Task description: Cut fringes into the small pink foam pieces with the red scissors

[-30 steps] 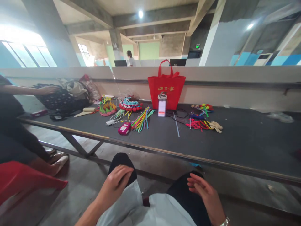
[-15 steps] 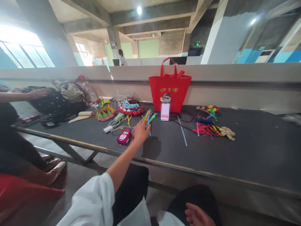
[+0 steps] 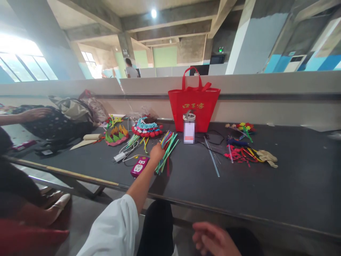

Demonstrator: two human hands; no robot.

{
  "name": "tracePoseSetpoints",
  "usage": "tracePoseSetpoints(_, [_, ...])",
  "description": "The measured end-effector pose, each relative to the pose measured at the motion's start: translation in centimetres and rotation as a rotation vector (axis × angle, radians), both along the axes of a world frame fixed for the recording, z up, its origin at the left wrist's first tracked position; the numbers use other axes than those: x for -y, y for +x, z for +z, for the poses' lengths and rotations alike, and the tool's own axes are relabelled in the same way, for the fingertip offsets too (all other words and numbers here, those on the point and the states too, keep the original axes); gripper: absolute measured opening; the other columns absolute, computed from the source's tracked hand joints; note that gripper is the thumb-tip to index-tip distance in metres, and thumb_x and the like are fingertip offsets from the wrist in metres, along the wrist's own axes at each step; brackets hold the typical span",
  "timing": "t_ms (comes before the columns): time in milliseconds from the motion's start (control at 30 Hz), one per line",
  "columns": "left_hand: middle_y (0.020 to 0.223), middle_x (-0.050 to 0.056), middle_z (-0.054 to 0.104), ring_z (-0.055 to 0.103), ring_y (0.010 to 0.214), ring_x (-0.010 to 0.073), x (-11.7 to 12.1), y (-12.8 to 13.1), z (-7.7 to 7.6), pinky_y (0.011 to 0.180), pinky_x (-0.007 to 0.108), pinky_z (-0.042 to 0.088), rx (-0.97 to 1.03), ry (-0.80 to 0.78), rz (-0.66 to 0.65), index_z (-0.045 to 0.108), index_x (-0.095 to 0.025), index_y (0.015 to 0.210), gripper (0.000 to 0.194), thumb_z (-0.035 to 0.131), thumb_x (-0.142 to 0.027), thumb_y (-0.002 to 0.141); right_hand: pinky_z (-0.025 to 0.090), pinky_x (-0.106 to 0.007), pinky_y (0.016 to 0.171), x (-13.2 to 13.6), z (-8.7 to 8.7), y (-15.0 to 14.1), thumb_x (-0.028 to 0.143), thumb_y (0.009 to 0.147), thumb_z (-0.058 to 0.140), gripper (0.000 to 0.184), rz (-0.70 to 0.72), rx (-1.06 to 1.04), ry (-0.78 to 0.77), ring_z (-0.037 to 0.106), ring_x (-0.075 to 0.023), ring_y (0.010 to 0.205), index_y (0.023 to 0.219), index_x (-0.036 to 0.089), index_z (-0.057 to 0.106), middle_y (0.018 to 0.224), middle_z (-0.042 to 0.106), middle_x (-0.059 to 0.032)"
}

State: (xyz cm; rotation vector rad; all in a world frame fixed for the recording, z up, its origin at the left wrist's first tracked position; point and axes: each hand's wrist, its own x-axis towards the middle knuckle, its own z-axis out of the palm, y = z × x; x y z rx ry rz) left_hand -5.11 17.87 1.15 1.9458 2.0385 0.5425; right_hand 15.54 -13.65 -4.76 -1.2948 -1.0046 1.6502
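My left hand (image 3: 157,153) reaches over the table with its fingers closed round a bundle of colourful pipe cleaners (image 3: 168,151), mostly green, with some red, blue and yellow. The hand's back hides the fingertips. Just left of the wrist lies a small purple box (image 3: 139,167) with a white picture on it. Low in the view, in front of the table edge, my right hand (image 3: 211,237) is raised over my lap, slightly blurred. Its fingers are loosely bent and apart, with nothing in them.
Behind stand a red tote bag (image 3: 193,108) and a cup (image 3: 189,131). Flower crafts (image 3: 146,126) and a white charger (image 3: 121,156) lie left. Clear sticks (image 3: 212,158), red pieces (image 3: 236,153) and a glove (image 3: 267,157) lie right. Another person's hand (image 3: 37,114) rests on a dark bag.
My left hand has shifted slightly left and lower, and the pipe cleaners now show as a slanted bundle beside it. My right hand has risen and moved left. The camera view has shifted a little.
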Motion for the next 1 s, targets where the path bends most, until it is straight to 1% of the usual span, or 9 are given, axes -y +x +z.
tracePoseSetpoints(100, [0.104,0.01,0.068,0.064,0.097,0.023,0.2,-1.1,-0.3,0.084,0.038,0.049,0.051,0.008,0.003,0.063,-0.015,0.105,0.031,0.057,-0.04,0.088,0.053,-0.034,0.068,-4.5,3.2,-0.7,0.048,0.076,0.064,0.041,0.015,0.026,0.189,0.067,-0.0194,0.073,0.101,0.017,0.07,0.087,0.072,-0.0099])
tracePoseSetpoints(200, [0.098,0.013,0.072,0.066,0.095,0.0262,0.8,-1.5,-1.1,0.078,0.033,0.046,0.113,0.04,0.008,0.065,-0.016,0.103,0.025,0.059,-0.031,0.084,0.054,-0.03,0.063,-10.6,4.9,-1.7,0.04,0.081,0.061,0.034,-0.029,0.159,0.171,0.065,-0.0159,0.071,0.104,0.017,0.065,0.088,0.07,-0.0064])
tracePoseSetpoints(300, [0.101,0.012,0.072,0.066,0.095,0.0246,1.4,-1.5,-1.9,0.078,0.03,0.046,0.173,0.081,0.02,0.061,-0.016,0.113,0.032,0.056,-0.024,0.082,0.055,-0.029,0.061,-17.0,4.7,-2.7,0.034,0.09,0.056,0.031,-0.081,0.249,0.102,0.064,-0.0139,0.073,0.115,0.016,0.059,0.096,0.066,-0.0056])
tracePoseSetpoints(367, [0.103,0.012,0.072,0.066,0.097,0.024,1.8,-1.5,-2.3,0.08,0.03,0.046,0.205,0.102,0.04,0.059,-0.015,0.118,0.037,0.055,-0.023,0.082,0.056,-0.035,0.074,-20.6,4.1,-3.4,0.035,0.092,0.057,0.033,-0.08,0.302,0.043,0.064,-0.0162,0.088,0.118,0.016,0.057,0.11,0.063,-0.0065])
tracePoseSetpoints(500, [0.105,0.013,0.071,0.066,0.098,0.0248,2.3,-1.5,-2.8,0.083,0.032,0.047,0.261,0.128,0.078,0.056,-0.013,0.123,0.042,0.056,-0.025,0.082,0.053,-0.042,0.085,-25.9,3.6,-4.8,0.036,0.092,0.058,0.036,-0.042,0.388,-0.037,0.062,-0.0203,0.101,0.122,0.016,0.056,0.121,0.06,-0.0084])
tracePoseSetpoints(633, [0.106,0.014,0.071,0.066,0.098,0.0251,2.7,-1.5,-3.1,0.085,0.033,0.048,0.308,0.157,0.093,0.053,-0.012,0.127,0.047,0.057,-0.026,0.082,0.053,-0.042,0.086,-29.3,3.6,-6.6,0.036,0.092,0.058,0.036,0.009,0.472,-0.065,0.061,-0.0207,0.102,0.122,0.016,0.056,0.121,0.059,-0.0087])
tracePoseSetpoints(767, [0.114,0.014,0.069,0.064,0.105,0.0251,3.1,-1.3,-3.4,0.09,0.035,0.047,0.351,0.193,0.102,0.054,-0.013,0.125,0.045,0.058,-0.023,0.081,0.053,-0.042,0.086,-31.3,3.2,-8.0,0.035,0.092,0.058,0.036,0.038,0.542,-0.055,0.061,-0.0207,0.103,0.122,0.016,0.056,0.122,0.059,-0.0087])
tracePoseSetpoints(867, [0.115,0.014,0.069,0.063,0.107,0.025,3.4,-1.2,-3.6,0.092,0.035,0.046,0.385,0.218,0.109,0.055,-0.014,0.125,0.044,0.058,-0.022,0.082,0.053,-0.042,0.086,-31.6,2.9,-8.5,0.035,0.092,0.058,0.036,0.054,0.57,-0.029,0.061,-0.0206,0.102,0.122,0.016,0.056,0.121,0.059,-0.0088])
tracePoseSetpoints(1000, [0.113,0.014,0.069,0.064,0.105,0.0254,3.6,-1.1,-4.0,0.092,0.036,0.046,0.435,0.241,0.129,0.055,-0.013,0.125,0.044,0.058,-0.024,0.082,0.053,-0.042,0.086,-30.7,2.6,-8.9,0.036,0.092,0.058,0.036,0.053,0.604,0.031,0.061,-0.0206,0.102,0.122,0.016,0.056,0.121,0.059,-0.0086])
